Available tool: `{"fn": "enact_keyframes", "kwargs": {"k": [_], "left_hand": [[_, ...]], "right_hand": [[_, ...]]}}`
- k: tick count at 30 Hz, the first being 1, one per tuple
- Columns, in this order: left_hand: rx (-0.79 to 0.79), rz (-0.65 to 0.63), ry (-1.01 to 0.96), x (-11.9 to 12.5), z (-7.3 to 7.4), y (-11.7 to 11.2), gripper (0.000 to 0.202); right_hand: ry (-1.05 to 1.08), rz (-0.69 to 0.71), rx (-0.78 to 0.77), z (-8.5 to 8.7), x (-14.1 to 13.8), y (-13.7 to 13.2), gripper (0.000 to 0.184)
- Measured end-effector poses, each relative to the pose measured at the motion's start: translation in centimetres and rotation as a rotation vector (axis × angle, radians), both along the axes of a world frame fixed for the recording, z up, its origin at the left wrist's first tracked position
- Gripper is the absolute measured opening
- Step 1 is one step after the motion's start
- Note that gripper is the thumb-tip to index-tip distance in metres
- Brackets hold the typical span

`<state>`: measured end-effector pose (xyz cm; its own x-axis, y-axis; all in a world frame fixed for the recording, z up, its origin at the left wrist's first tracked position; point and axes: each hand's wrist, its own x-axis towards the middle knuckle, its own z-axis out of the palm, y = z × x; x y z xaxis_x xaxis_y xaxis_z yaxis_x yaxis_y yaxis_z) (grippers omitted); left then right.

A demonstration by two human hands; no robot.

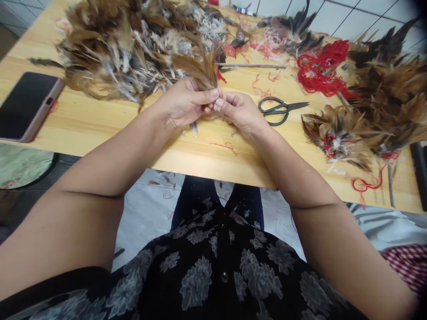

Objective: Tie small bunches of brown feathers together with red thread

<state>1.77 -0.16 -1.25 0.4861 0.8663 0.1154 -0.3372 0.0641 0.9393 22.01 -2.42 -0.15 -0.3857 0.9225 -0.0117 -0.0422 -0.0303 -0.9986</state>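
My left hand [191, 100] is closed on a few brown feathers [203, 66], which point up and away from me. My right hand [242, 111] meets it, thumb and fingers pinched at the quill ends of the same feathers. The fingertips of both hands touch or nearly touch, so the exact grip there is partly hidden. Behind my left hand spreads a large heap of brown and grey feathers [123, 53]. Black-handled scissors [276, 111] lie on the table just right of my right hand, blades pointing right.
A phone [28, 106] rests at the table's left edge. Red yarn [322, 66] lies at the back right, near tied feather bundles [336, 133]. A thin stick [251, 66] lies beyond my hands. Scraps of red thread [228, 146] are scattered over the wooden table [187, 155].
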Motion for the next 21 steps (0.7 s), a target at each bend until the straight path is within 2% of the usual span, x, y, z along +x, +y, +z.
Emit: {"fn": "enact_keyframes", "kwargs": {"k": [2,5,9,13,17,21], "left_hand": [[-0.074,0.019,-0.050,-0.2,0.1,0.2,0.022],[-0.160,0.055,-0.104,-0.5,0.0,0.6,0.030],[-0.186,0.102,-0.044,-0.5,0.3,0.4,0.039],[-0.233,0.128,-0.030,0.3,1.1,-0.3,0.048],[-0.285,0.237,0.014,1.2,1.8,-0.9,0.046],[-0.327,0.213,0.016,1.4,2.1,-1.2,0.051]], "right_hand": [[0.019,-0.008,-0.005,0.3,0.2,0.0,0.056],[0.034,-0.017,0.006,0.1,0.5,0.0,0.060],[0.081,0.001,0.007,-0.4,0.5,0.1,0.066],[0.073,0.006,0.005,-0.3,0.2,0.0,0.067],[0.005,-0.031,0.008,0.1,-0.1,-0.2,0.065],[-0.022,-0.051,0.022,0.2,-0.4,-0.4,0.062]]}}
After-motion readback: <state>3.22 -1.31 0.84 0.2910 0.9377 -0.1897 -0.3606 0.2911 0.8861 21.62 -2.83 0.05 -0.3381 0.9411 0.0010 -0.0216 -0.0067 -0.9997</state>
